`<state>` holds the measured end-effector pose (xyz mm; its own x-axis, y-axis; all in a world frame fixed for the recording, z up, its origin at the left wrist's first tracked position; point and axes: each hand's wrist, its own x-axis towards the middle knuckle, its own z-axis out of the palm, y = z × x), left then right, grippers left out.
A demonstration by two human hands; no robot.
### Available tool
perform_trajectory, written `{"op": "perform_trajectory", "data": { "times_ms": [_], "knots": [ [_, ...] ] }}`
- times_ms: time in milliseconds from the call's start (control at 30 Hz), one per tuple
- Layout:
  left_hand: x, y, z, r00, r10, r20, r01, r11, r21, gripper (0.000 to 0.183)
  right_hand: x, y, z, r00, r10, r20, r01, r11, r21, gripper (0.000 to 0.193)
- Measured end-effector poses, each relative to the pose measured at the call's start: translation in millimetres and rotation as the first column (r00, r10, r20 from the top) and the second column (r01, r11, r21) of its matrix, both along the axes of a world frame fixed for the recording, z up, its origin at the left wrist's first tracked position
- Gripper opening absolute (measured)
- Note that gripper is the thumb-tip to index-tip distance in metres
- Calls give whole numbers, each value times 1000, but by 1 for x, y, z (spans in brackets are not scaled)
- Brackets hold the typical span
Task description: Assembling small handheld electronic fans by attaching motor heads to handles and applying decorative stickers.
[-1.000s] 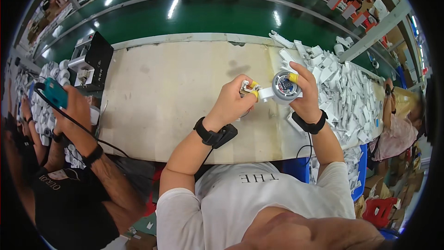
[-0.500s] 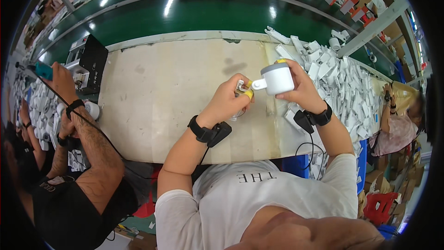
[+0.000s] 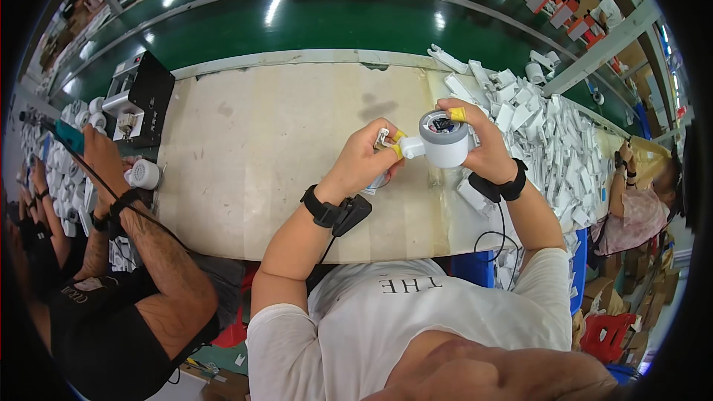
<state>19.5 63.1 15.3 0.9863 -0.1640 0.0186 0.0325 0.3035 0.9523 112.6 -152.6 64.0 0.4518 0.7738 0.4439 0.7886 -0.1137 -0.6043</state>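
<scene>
A white round housing (image 3: 446, 154) with a grey rim hangs over the right part of the table. My right hand (image 3: 492, 150) is closed around its right side, the yellow-wrapped thumb over the rim. Its open end tilts toward me and shows dark small parts and wires inside. A short white tab (image 3: 412, 148) sticks out of its left side, and my left hand (image 3: 356, 162) has yellow-wrapped fingertips against that tab. Those fingers are also closed on a small white plastic piece (image 3: 382, 136). What lies under the left fingers is partly hidden.
A heap of white plastic parts (image 3: 549, 134) covers the table's right side. A black box-shaped device (image 3: 152, 100) stands at the left. Beside it a co-worker's hand (image 3: 104, 160) holds a teal tool (image 3: 70, 136). A green conveyor (image 3: 334, 26) runs along the far edge.
My right hand has tipped the housing so its open end and inner parts show. My left hand stays nearly in place. The co-worker at the left has shifted the arm, and a white round part shows there.
</scene>
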Motion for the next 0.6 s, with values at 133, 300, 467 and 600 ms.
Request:
{"op": "perform_trajectory", "data": {
  "times_ms": [133, 300, 467, 600],
  "knots": [
    [-1, -4, -4, 997, 29, 68, -46, 961, 271, 19, -1, -1, 22, 997, 33, 67, -25, 992, -122, 66],
    [-4, -10, -1, 977, 4, 214, -108, 872, 477, 29, -15, 8, 54, 998, 3, 59, 18, 934, -358, 71],
    [-3, -16, -6, 976, -40, 213, -84, 837, 541, 33, -22, 16, 69, 998, -19, 56, 43, 881, -471, 72],
    [-5, -15, 0, 995, -21, 97, -34, 848, 530, 35, -10, 14, 60, 999, -42, 31, 52, 885, -463, 73]
  ]
}}
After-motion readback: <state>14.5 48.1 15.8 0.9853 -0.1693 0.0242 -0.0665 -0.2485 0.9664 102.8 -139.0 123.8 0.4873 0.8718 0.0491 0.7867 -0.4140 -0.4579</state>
